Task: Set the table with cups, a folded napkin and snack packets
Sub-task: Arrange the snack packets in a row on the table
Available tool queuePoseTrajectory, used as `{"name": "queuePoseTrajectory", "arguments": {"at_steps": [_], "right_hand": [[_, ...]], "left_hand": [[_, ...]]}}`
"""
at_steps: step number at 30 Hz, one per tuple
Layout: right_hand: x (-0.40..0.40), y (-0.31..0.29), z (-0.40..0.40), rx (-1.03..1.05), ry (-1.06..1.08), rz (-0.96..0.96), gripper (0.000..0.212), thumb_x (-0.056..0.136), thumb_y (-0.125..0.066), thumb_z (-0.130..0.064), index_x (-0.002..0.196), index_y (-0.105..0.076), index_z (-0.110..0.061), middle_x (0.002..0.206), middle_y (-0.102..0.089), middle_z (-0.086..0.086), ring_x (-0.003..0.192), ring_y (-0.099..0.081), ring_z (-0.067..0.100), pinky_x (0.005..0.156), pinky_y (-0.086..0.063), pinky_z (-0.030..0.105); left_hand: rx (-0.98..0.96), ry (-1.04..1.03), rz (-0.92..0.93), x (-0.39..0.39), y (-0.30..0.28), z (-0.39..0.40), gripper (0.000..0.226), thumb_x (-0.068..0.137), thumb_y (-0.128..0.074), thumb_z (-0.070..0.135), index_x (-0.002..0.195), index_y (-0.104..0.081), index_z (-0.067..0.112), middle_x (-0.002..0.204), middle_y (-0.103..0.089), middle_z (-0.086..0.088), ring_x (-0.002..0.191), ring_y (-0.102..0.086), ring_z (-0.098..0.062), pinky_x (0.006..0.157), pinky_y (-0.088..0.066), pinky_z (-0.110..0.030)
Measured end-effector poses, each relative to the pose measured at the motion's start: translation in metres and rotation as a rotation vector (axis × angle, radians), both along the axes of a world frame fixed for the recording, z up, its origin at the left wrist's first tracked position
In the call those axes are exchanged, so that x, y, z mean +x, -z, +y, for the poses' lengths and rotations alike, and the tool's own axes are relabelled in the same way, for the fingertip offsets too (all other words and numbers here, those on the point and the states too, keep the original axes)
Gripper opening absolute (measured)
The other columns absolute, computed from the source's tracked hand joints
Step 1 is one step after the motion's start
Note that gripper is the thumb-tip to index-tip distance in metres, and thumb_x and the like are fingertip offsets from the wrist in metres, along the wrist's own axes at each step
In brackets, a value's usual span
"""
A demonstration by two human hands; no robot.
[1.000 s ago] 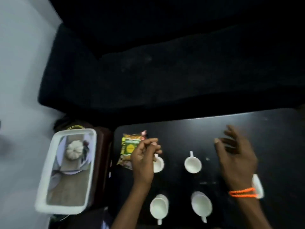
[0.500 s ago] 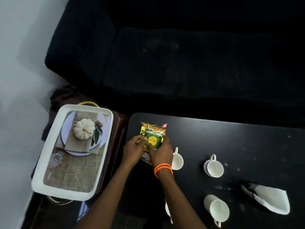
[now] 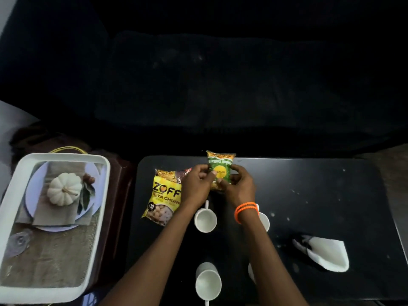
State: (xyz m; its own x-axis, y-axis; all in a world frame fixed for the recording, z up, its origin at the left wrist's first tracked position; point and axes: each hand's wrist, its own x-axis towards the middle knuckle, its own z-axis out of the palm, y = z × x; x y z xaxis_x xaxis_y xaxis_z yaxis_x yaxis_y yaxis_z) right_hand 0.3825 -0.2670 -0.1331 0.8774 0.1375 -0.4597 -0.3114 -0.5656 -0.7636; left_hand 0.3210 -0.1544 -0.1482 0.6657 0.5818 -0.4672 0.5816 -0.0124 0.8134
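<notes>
Here both hands hold the green snack packet [image 3: 220, 171] upright above the far edge of the black tabletop [image 3: 320, 195]; the left hand [image 3: 196, 186] pinches its left side with curled fingers and the right hand [image 3: 238, 186], an orange band [image 3: 246, 212] at its wrist, grips its right side. The yellow snack packet [image 3: 164, 195] lies flat just left of the left hand; four white cups [image 3: 205, 219] stand near the forearms, two seemingly part hidden behind the right arm; the folded napkin [image 3: 326, 253] lies well to the right, and a white tray [image 3: 97, 217] sits beside the tabletop at left.
</notes>
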Motion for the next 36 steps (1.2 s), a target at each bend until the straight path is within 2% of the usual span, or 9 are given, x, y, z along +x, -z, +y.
{"name": "queuePoseTrajectory", "arguments": {"at_steps": [4,8,11,14,18,24,28,32,36], "right_hand": [[0.028,0.021,-0.023,-0.095,-0.058,0.077,0.062,0.078,-0.087,-0.005,0.134,-0.06,-0.008,0.115,-0.073,0.023,0.102,-0.072,0.036,0.089,-0.062,0.05],[0.036,0.03,-0.032,-0.204,-0.084,0.041,0.067,0.079,-0.088,-0.012,0.139,-0.057,-0.01,0.127,-0.069,0.021,0.112,-0.069,0.035,0.093,-0.058,0.041],[0.034,0.03,-0.032,-0.211,-0.089,-0.081,0.061,0.082,-0.085,-0.014,0.138,-0.061,-0.015,0.126,-0.067,0.019,0.113,-0.067,0.033,0.093,-0.056,0.034],[0.03,0.033,-0.027,-0.198,-0.136,-0.062,0.054,0.084,-0.082,-0.008,0.135,-0.065,-0.014,0.127,-0.069,0.019,0.115,-0.068,0.035,0.098,-0.058,0.049],[0.027,0.038,-0.027,-0.218,-0.113,-0.06,0.052,0.083,-0.082,-0.005,0.132,-0.066,-0.015,0.124,-0.071,0.017,0.112,-0.069,0.034,0.097,-0.059,0.049],[0.027,0.025,-0.019,-0.317,-0.173,-0.074,0.054,0.085,-0.079,-0.009,0.137,-0.062,-0.014,0.131,-0.063,0.018,0.119,-0.063,0.037,0.102,-0.055,0.047],[0.003,0.004,0.007,-0.241,-0.121,-0.221,0.048,0.086,-0.074,-0.008,0.133,-0.063,-0.008,0.128,-0.063,0.018,0.117,-0.061,0.036,0.102,-0.05,0.041],[-0.037,-0.003,0.045,-0.147,-0.37,-0.103,0.034,0.088,-0.074,-0.013,0.121,-0.07,-0.007,0.114,-0.073,0.018,0.105,-0.069,0.034,0.087,-0.052,0.029],[-0.069,0.007,0.077,-0.285,-0.59,-0.011,0.052,0.091,-0.069,-0.009,0.141,-0.054,-0.012,0.13,-0.061,0.018,0.119,-0.061,0.037,0.098,-0.052,0.039]], "left_hand": [[-0.026,0.15,0.113,0.027,0.023,-0.016,0.038,0.099,-0.068,0.033,0.13,-0.066,0.01,0.121,-0.073,-0.012,0.109,-0.07,-0.029,0.094,-0.057,-0.039],[0.084,0.224,0.165,0.032,0.04,-0.014,0.032,0.098,-0.068,0.039,0.116,-0.071,0.012,0.115,-0.075,-0.009,0.107,-0.07,-0.027,0.088,-0.052,-0.033],[0.13,0.199,0.115,0.036,0.042,-0.011,0.038,0.096,-0.071,0.037,0.129,-0.065,0.017,0.123,-0.071,-0.008,0.109,-0.068,-0.025,0.085,-0.05,-0.031],[0.087,0.288,0.067,0.042,0.042,-0.014,0.052,0.093,-0.077,0.023,0.142,-0.061,0.021,0.131,-0.068,-0.01,0.108,-0.07,-0.025,0.085,-0.051,-0.028],[0.148,0.326,0.058,0.038,0.047,-0.024,0.056,0.091,-0.078,0.014,0.144,-0.062,0.023,0.132,-0.067,-0.012,0.106,-0.071,-0.024,0.078,-0.051,-0.019],[0.116,0.333,0.062,0.032,0.035,-0.018,0.055,0.094,-0.072,0.01,0.146,-0.06,0.024,0.132,-0.062,-0.012,0.109,-0.066,-0.023,0.093,-0.059,-0.038],[0.263,0.171,-0.026,0.004,0.018,0.011,0.037,0.097,-0.066,0.008,0.131,-0.07,0.021,0.115,-0.065,-0.003,0.099,-0.067,-0.017,0.088,-0.06,-0.033],[0.514,-0.14,0.056,-0.062,0.015,0.053,0.028,0.097,-0.068,0.017,0.125,-0.07,0.018,0.117,-0.065,-0.005,0.105,-0.065,-0.022,0.089,-0.053,-0.035],[0.25,-0.171,0.374,-0.117,0.033,0.082,0.056,0.096,-0.07,0.045,0.136,-0.061,0.006,0.123,-0.07,-0.014,0.113,-0.066,-0.032,0.091,-0.049,-0.038]]}}
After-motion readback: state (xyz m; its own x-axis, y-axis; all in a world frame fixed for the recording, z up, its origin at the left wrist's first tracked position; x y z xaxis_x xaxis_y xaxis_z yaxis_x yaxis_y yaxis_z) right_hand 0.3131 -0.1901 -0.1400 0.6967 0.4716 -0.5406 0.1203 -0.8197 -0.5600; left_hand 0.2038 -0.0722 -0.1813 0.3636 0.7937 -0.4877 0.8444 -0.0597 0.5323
